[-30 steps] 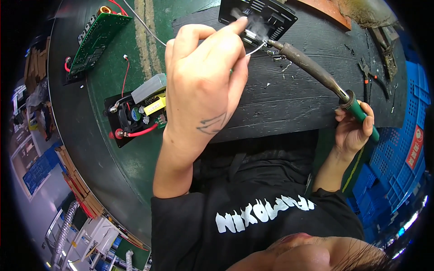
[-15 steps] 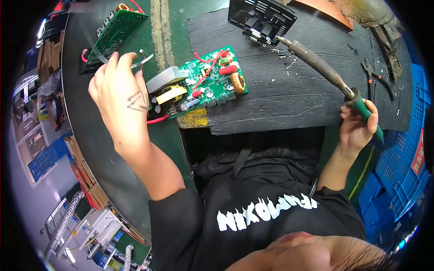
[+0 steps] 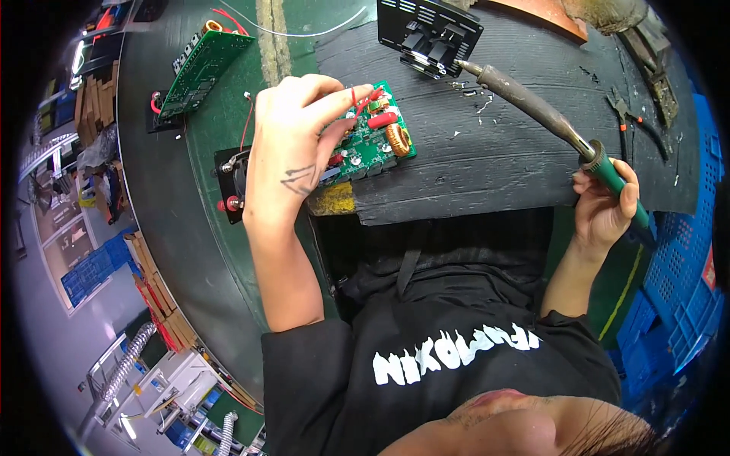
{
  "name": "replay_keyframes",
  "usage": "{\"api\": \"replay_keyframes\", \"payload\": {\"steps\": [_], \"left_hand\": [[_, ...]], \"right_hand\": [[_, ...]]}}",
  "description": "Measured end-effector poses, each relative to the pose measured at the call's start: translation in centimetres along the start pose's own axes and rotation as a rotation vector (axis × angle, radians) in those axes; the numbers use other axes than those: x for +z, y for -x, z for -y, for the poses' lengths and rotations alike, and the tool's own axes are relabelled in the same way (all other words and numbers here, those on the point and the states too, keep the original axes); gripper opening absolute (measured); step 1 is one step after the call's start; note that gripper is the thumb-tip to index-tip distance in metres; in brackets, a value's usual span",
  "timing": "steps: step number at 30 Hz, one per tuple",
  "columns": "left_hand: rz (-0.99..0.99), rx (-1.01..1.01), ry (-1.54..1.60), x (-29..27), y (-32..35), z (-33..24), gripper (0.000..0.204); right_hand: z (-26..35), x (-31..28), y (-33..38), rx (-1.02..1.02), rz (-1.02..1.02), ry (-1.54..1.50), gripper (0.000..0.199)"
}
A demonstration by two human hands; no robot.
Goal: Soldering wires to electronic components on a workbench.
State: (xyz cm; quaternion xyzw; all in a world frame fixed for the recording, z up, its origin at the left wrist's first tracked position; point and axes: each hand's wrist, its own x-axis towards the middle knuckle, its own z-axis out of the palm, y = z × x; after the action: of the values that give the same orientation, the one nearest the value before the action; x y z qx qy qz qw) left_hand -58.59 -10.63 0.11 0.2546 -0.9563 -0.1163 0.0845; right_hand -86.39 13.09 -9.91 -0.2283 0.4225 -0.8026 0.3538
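My left hand (image 3: 293,140) is over the left part of a green circuit board (image 3: 372,156). Its thumb and index finger are bent and apart, reaching toward red wires (image 3: 366,101) on the board. One wire crosses in front of the index finger; I see nothing clearly gripped. A red component and a copper-wound ring coil (image 3: 398,140) sit at the board's right end. My right hand (image 3: 604,201) grips the green handle of a soldering iron (image 3: 536,112). The iron's tip points up-left and meets, or nearly meets, the terminals of a tilted black slotted panel (image 3: 430,38).
Diagonal cutters (image 3: 631,125) with orange-marked handles lie right on the black mat (image 3: 456,175). Another green board (image 3: 201,72) stands at far left. A thin silvery wire (image 3: 304,35) curves at the top. A black panel with red terminals (image 3: 230,204) is left of my hand. Blue crates (image 3: 677,258) stand right.
My left hand has moved right, from beside the board to over it, leaving the silvery strand. That thin wire now curves across the top. My right hand and the iron have barely moved.
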Motion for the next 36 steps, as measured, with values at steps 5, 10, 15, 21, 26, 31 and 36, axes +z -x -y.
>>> {"api": "replay_keyframes", "payload": {"steps": [5,10,15,21,26,31,36], "left_hand": [[-0.115,-0.016,0.202,1.0,-0.1,-0.8,0.017],[-0.111,-0.17,0.405,1.3,0.3,-0.9,0.014],[0.021,-0.215,0.259,0.3,0.8,-1.9,0.036],[-0.013,-0.062,-0.061,-0.4,0.3,-1.3,0.041],[-0.225,-0.473,0.469,0.5,0.3,-0.6,0.017],[-0.275,-0.51,0.846,2.0,-0.7,-0.9,0.014],[-0.262,-0.451,0.787,2.7,-1.3,-1.1,0.011]], "right_hand": [[0.0,0.0,0.0,0.006,0.028,0.013,0.043],[0.0,0.2,0.0,0.011,0.04,0.0,0.043],[-0.1,0.0,0.0,0.0,0.035,-0.01,0.043],[0.0,0.2,0.0,0.007,0.035,-0.035,0.042],[0.0,0.2,-0.1,-0.009,0.063,-0.037,0.042],[0.1,0.2,-0.1,-0.006,0.064,-0.041,0.042],[0.0,0.3,-0.1,-0.002,0.055,-0.043,0.042]]}}
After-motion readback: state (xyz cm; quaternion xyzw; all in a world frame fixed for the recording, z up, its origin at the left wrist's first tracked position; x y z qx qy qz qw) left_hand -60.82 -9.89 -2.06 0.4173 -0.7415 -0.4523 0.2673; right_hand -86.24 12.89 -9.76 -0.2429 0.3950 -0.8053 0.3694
